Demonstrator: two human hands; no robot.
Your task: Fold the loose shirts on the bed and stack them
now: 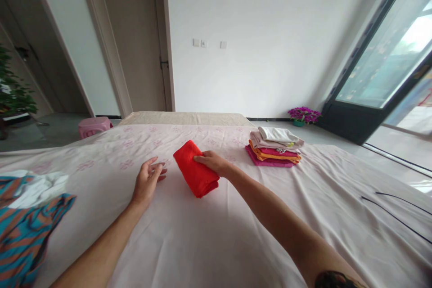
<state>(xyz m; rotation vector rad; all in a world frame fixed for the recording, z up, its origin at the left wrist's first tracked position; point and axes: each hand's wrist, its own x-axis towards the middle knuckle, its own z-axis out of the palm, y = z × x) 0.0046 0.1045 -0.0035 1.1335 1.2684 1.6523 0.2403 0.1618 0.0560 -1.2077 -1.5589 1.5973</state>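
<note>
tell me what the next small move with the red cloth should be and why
Probably carry the folded red cloth across to the folded stack and lay it on top: the right hand already grips it, the left hand is apart from it, and the stack sits on the right, topped by a folded white cloth.

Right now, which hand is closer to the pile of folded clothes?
Right. The right hand holds the red cloth left of the pile; the left hand is farther left.
</note>
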